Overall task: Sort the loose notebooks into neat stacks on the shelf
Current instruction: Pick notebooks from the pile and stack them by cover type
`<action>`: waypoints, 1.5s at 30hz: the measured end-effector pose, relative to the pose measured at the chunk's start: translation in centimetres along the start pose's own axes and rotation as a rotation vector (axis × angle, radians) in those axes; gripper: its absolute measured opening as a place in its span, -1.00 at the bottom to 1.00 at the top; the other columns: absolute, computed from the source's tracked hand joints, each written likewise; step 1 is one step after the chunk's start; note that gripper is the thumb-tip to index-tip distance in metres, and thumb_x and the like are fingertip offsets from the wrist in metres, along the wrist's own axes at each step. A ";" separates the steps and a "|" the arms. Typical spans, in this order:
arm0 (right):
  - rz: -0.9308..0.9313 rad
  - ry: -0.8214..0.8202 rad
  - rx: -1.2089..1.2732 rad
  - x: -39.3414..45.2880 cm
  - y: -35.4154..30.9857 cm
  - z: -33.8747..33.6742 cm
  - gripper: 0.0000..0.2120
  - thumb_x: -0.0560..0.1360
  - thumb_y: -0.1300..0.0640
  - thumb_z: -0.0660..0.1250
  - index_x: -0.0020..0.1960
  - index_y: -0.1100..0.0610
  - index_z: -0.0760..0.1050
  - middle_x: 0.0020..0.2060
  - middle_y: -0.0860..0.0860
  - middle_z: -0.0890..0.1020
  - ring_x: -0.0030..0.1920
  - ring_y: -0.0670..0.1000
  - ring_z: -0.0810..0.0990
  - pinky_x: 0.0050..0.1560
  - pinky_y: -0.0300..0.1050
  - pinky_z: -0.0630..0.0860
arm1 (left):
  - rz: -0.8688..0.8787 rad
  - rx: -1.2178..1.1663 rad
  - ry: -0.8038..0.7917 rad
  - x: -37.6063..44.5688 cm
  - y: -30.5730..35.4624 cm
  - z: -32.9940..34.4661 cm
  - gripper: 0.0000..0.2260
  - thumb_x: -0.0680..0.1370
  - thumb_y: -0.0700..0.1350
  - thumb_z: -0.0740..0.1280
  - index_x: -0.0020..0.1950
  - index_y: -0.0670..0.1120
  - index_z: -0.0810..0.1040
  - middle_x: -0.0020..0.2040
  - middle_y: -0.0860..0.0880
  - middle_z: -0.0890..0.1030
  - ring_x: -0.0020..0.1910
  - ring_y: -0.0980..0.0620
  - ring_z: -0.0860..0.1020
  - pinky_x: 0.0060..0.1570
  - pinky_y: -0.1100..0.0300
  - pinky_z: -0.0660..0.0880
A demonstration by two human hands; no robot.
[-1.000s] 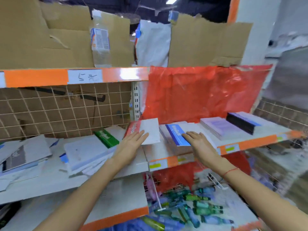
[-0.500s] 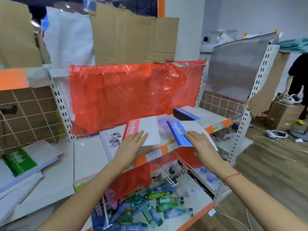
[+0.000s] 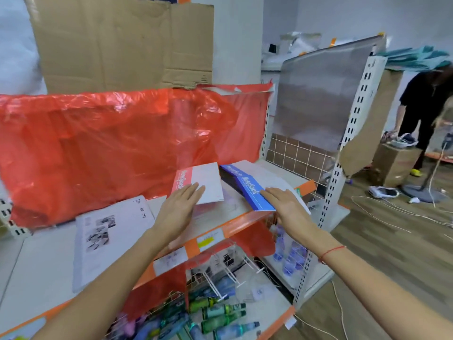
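Resting flat and spread, left hand (image 3: 180, 204) covers the pink notebook (image 3: 201, 182), right hand (image 3: 285, 204) the blue notebook (image 3: 250, 190).

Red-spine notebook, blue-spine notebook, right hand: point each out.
red-spine notebook (image 3: 208, 184), head view, white cover
blue-spine notebook (image 3: 250, 190), head view, blue spine band
right hand (image 3: 286, 204), head view, back of hand

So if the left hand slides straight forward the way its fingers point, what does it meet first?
The left hand already lies flat on the red-spined notebook. Straight on, past that cover, it would likely meet the red plastic sheet behind; depth there is unclear.
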State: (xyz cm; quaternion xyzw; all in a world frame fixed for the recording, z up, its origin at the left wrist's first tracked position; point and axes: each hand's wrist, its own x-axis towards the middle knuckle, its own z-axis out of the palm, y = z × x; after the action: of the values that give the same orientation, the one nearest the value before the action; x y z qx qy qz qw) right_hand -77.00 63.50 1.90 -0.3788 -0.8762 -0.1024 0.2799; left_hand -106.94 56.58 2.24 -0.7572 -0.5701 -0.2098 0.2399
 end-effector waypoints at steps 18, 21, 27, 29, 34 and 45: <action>-0.294 -0.131 0.213 10.6 15.7 7.1 -0.23 0.14 0.65 0.15 0.33 0.30 0.42 0.27 0.28 0.48 0.33 0.26 0.41 0.33 0.29 0.23 | -0.363 0.174 -0.004 6.3 5.8 6.4 -0.51 0.41 -0.29 0.03 0.33 -0.16 0.39 0.22 -0.22 0.56 0.11 -0.23 0.59 0.01 -0.07 0.56; -0.380 -0.138 0.245 12.3 16.9 8.2 -0.20 0.09 0.66 0.14 0.31 0.32 0.44 0.24 0.30 0.50 0.30 0.29 0.44 0.30 0.33 0.26 | -0.439 0.229 0.011 6.7 7.3 6.5 -0.51 0.41 -0.31 0.02 0.31 -0.22 0.46 0.22 -0.24 0.56 0.11 -0.24 0.58 0.03 -0.10 0.55; -0.464 -0.262 0.311 14.5 16.9 10.8 -0.26 0.22 0.58 0.14 0.38 0.25 0.37 0.34 0.23 0.42 0.38 0.20 0.36 0.37 0.18 0.22 | -0.552 0.295 -0.004 6.6 9.5 6.1 -0.51 0.42 -0.31 0.03 0.31 -0.22 0.46 0.22 -0.24 0.56 0.12 -0.24 0.58 0.02 -0.09 0.55; -0.467 -0.334 0.338 15.1 17.1 11.8 -0.31 0.29 0.53 0.15 0.41 0.22 0.34 0.33 0.20 0.43 0.37 0.18 0.36 0.36 0.11 0.28 | -0.582 0.328 -0.019 6.7 9.5 5.6 -0.50 0.40 -0.32 0.04 0.31 -0.19 0.45 0.22 -0.22 0.56 0.11 -0.22 0.59 0.02 -0.07 0.54; -0.448 -0.587 0.374 15.6 17.6 12.6 -0.45 0.54 0.14 0.25 0.50 0.09 0.20 0.46 0.08 0.27 0.47 0.08 0.19 0.41 0.12 0.21 | -0.608 0.386 -0.009 7.3 9.5 4.9 -0.44 0.29 -0.42 0.20 0.29 -0.24 0.49 0.20 -0.23 0.57 0.10 -0.24 0.59 0.01 -0.10 0.53; -0.429 -0.717 0.363 15.2 17.6 11.5 -0.29 0.49 -0.26 0.23 0.53 -0.04 0.08 0.53 -0.01 0.06 0.52 -0.01 -0.05 0.46 0.22 -0.07 | -0.593 0.360 0.007 7.7 9.3 5.7 -0.37 0.24 -0.53 0.33 0.29 -0.21 0.48 0.20 -0.21 0.58 0.10 -0.21 0.60 -0.01 -0.05 0.55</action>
State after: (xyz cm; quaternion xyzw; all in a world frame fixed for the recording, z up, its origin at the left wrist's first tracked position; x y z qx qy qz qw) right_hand -77.49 89.39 0.52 -0.1450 -0.9802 0.1347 -0.0070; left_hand -95.76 63.67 1.08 -0.5034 -0.7924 -0.1690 0.3001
